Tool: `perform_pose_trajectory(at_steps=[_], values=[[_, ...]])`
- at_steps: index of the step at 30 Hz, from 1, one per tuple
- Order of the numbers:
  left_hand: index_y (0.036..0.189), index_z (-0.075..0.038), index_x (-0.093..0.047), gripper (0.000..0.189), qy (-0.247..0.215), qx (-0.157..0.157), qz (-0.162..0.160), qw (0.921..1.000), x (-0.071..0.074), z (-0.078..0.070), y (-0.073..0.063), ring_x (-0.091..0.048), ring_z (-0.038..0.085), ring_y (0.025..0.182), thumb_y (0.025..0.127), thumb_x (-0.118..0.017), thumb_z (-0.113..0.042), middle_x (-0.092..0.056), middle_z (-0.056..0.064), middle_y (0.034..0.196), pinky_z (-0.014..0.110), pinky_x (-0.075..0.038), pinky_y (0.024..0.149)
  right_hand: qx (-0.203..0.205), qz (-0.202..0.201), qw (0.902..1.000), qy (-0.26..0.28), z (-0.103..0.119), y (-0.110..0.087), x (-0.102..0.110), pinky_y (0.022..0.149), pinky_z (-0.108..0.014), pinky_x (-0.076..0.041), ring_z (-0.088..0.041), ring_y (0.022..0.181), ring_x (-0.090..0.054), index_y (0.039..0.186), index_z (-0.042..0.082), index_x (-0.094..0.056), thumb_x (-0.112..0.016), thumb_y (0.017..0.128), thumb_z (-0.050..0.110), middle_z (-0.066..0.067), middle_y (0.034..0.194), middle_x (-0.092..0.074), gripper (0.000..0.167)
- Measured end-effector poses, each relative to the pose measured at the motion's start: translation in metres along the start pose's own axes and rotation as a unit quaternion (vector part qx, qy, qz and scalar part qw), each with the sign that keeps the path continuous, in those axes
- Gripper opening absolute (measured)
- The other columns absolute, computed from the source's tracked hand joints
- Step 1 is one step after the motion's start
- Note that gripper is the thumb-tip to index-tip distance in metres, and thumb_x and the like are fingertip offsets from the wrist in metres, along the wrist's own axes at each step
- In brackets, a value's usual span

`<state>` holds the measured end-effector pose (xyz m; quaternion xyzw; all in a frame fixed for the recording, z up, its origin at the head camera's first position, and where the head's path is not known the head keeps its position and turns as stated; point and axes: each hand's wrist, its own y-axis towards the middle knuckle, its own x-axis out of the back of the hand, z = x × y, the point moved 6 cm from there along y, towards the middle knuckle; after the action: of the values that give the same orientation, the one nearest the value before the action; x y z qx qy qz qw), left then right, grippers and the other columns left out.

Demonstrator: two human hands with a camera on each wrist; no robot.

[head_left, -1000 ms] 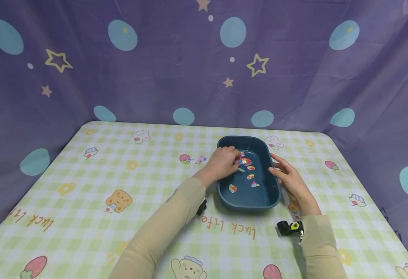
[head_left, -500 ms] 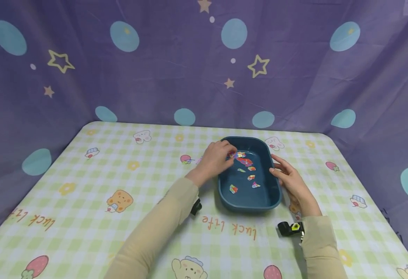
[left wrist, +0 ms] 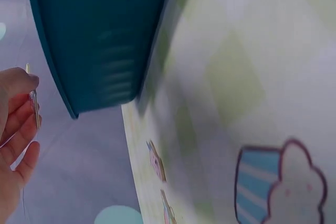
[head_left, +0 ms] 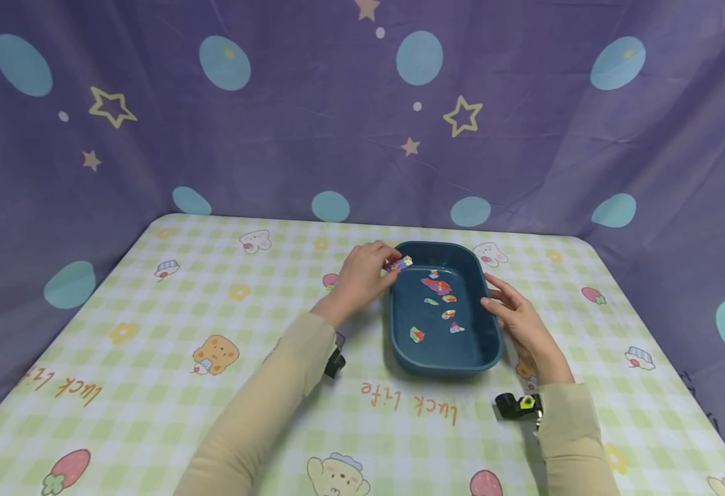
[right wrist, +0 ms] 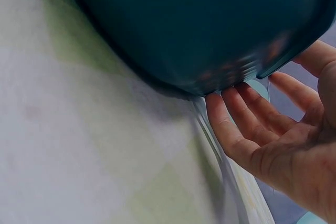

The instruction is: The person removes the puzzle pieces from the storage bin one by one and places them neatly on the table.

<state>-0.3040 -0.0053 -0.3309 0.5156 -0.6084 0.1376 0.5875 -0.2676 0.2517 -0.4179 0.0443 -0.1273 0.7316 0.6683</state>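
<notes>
A dark blue-green plastic tub point(head_left: 437, 355) stands right of centre, with several small, flat, colourful stickers point(head_left: 437, 285) scattered on its floor. Just over the tub's left rim, my left hand point(head_left: 359, 275) pinches a shiny patterned sticker point(head_left: 404, 262) between thumb and fingers. In the left wrist view the held sticker point(left wrist: 35, 106) is edge-on, beside the tub's outer wall point(left wrist: 100, 40). My right hand point(head_left: 520, 324) holds the tub's right side, thumb over the rim. Seen from the right wrist, its fingertips point(right wrist: 214, 100) rest against the tub's outer wall point(right wrist: 199, 30).
Two flat cut-out pieces point(left wrist: 156, 162) lie on the table left of the tub, mostly hidden by my left hand in the head view. A checked cloth with printed cartoons point(head_left: 263, 386) covers the table. Behind it hangs a purple curtain point(head_left: 313, 103).
My left hand has moved from inside the tub up and left to its left rim, bringing a sticker out of the group. The right hand and the tub have stayed in place.
</notes>
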Motion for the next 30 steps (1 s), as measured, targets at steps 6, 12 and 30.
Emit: perform_pose_trajectory(at_steps=[6, 12, 30], values=[[0.098, -0.011, -0.067, 0.021, -0.022, 0.011, -0.022, 0.9995, 0.005, 0.016, -0.006, -0.059, 0.015, 0.083, 0.078, -0.067, -0.019, -0.063, 0.001, 0.092, 0.032, -0.042, 0.077, -0.009, -0.002, 0.9999, -0.007, -0.001, -0.001, 0.002, 0.064, -0.017, -0.041, -0.007, 0.097, -0.048, 0.144, 0.025, -0.028, -0.058, 0.088, 0.033, -0.011, 0.134, -0.037, 0.063], [0.098, -0.01, -0.066, 0.021, -0.027, 0.03, -0.019, 0.999, 0.008, 0.031, -0.011, -0.06, 0.016, 0.083, 0.079, -0.067, -0.018, -0.063, 0.003, 0.092, 0.034, -0.042, 0.079, -0.002, -0.003, 1.0, -0.007, 0.0, -0.002, 0.003, 0.061, -0.016, -0.041, -0.006, 0.094, -0.048, 0.143, 0.024, -0.028, -0.057, 0.089, 0.032, -0.012, 0.133, -0.038, 0.062], [0.098, -0.007, -0.066, 0.021, -0.019, 0.096, 0.013, 0.9951, 0.017, 0.086, -0.025, -0.062, 0.017, 0.081, 0.08, -0.067, -0.017, -0.062, 0.005, 0.091, 0.035, -0.046, 0.077, 0.018, 0.008, 0.9998, 0.006, 0.001, -0.002, 0.0, 0.059, -0.016, -0.04, -0.005, 0.092, -0.049, 0.143, 0.022, -0.029, -0.057, 0.089, 0.033, -0.013, 0.132, -0.039, 0.062]])
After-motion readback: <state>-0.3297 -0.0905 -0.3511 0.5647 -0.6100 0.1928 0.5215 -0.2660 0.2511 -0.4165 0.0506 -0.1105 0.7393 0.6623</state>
